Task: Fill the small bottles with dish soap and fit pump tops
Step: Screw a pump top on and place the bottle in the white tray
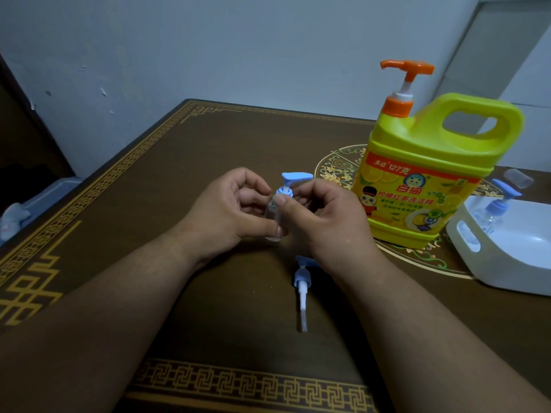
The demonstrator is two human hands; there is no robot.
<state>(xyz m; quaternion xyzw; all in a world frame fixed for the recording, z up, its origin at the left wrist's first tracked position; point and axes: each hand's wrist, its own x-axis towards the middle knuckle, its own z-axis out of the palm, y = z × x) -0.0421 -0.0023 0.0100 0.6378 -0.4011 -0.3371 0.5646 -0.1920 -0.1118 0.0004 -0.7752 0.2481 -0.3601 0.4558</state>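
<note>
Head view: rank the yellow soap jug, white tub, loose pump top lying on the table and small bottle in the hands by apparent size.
1. yellow soap jug
2. white tub, though cut off by the frame edge
3. loose pump top and small bottle: they look alike, and the hands hide much of the bottle, so I will not rank them.

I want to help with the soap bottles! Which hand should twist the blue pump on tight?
Probably the right hand: its fingertips already pinch the blue pump top at its collar, while the left hand wraps the small clear bottle to steady it.
</note>
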